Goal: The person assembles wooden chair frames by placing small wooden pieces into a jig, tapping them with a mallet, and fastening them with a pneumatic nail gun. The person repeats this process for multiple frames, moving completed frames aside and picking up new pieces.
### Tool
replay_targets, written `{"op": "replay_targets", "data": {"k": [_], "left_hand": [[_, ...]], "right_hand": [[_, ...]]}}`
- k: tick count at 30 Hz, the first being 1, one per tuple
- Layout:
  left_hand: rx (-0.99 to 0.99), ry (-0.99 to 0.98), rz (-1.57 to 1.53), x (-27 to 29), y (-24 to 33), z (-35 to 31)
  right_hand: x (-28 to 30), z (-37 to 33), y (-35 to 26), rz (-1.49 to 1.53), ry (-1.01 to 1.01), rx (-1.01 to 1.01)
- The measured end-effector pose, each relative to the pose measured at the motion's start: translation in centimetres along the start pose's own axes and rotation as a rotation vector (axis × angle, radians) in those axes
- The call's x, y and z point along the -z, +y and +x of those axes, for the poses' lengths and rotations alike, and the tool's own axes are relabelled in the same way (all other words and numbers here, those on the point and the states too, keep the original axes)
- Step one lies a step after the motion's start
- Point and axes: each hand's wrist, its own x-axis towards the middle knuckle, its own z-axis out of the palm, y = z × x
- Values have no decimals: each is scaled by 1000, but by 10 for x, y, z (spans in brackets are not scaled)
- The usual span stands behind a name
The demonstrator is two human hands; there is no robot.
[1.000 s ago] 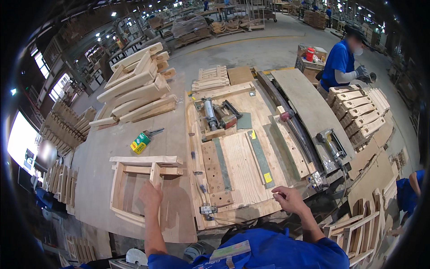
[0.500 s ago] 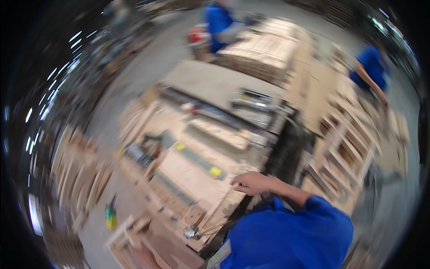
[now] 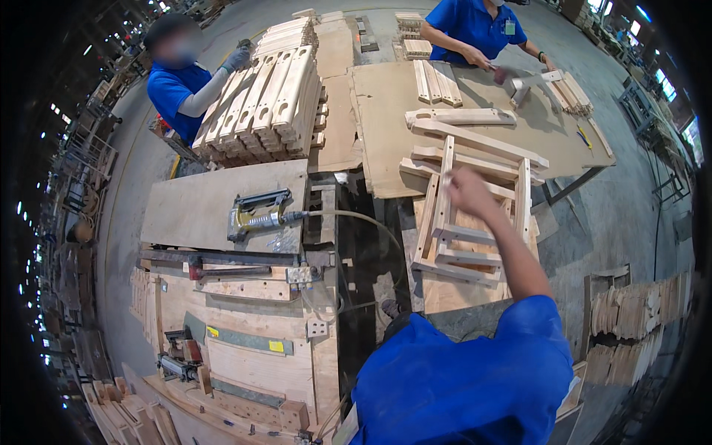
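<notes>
My right hand reaches out over the right-hand table, its fingers closed at the upright bar of a pale wooden frame. This ladder-like frame lies over another wooden frame there; both have several crosspieces. Long shaped rails lie just beyond my hand. How far the fingers wrap round the bar is partly hidden by the hand itself. My left hand does not show.
At left, a workbench holds a nail gun, a hammer and a wooden jig. Behind it rises a stack of slotted boards beside a co-worker. Another co-worker handles pieces at the cardboard-topped table.
My view has swung right. My right hand has gone from the jig bench to the frames on the right table. My left hand, earlier at a wooden frame lower left, has left view.
</notes>
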Motion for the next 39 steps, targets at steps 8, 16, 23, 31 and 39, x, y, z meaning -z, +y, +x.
{"op": "replay_targets", "data": {"k": [8,16,23,31,39], "left_hand": [[207,-185,138,26,32,-7],[-215,-81,299,10,17,10],[-204,183,-260,-32,42,39],[-402,224,-920,-23,92,50],[-671,161,-1095,9,119,-10]], "right_hand": [[56,121,112,-589,-176,-323],[100,103,101,-582,-205,-163],[168,44,-4,-593,87,146],[161,-21,-227,-288,122,512],[3,-63,-405,-164,-130,771]]}}
